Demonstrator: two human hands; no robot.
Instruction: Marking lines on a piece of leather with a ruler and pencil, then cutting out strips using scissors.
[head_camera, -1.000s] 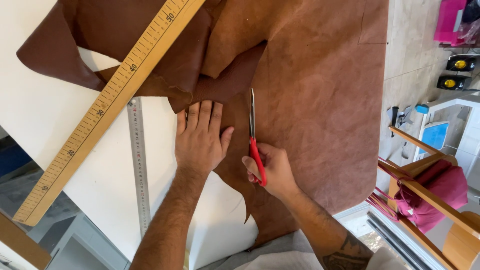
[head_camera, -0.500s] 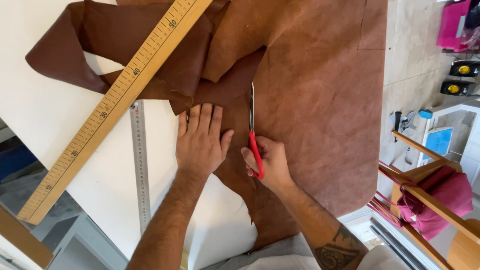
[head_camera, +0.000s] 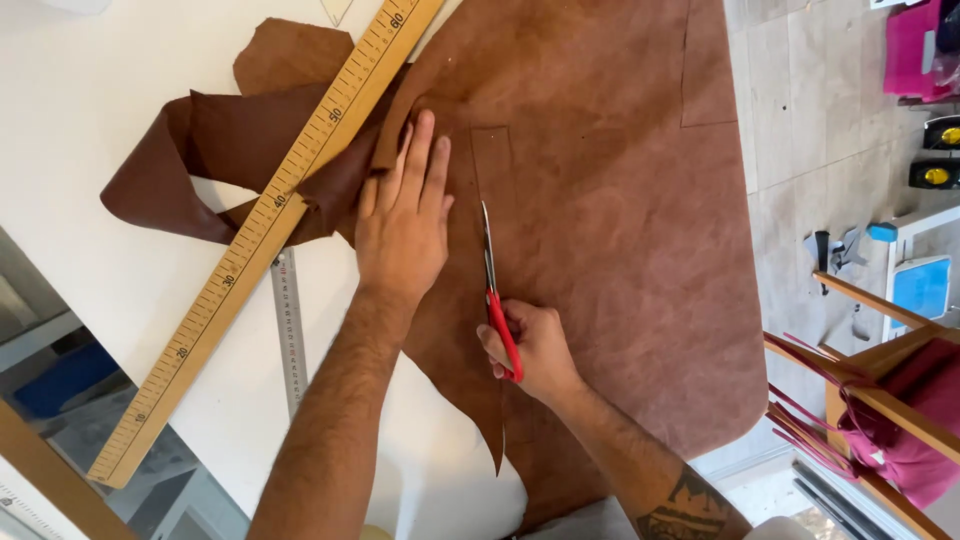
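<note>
**Cut in leather, partway up the marked strip**

Right hand (head_camera: 535, 350) closed around the red handles of the scissors (head_camera: 492, 290); blades point away from the person and lie on the leather (head_camera: 620, 200). Left hand (head_camera: 405, 225) open, palm down, fingers spread flat on the leather just left of the blades, pinning it.

Progress, judged from the sheet: a slit is open from the near edge up to the blades, and a narrow pointed flap hangs off the near edge of the tabletop (head_camera: 90, 130). Beyond the blade tips a faint drawn rectangle runs on toward the far side, uncut as far as I can see. Another drawn line shows at the far right of the sheet, also uncut. So the cut is begun, with most of the marked outline left.

Leather: brown, matt, suede-like, mottled. It covers the right half of the tabletop, its rounded corner overhanging near right. To the left it is folded and bunched under a wooden ruler (head_camera: 270, 230) laid diagonally across it. A steel ruler (head_camera: 288, 330) lies near, beside the left forearm.
</note>
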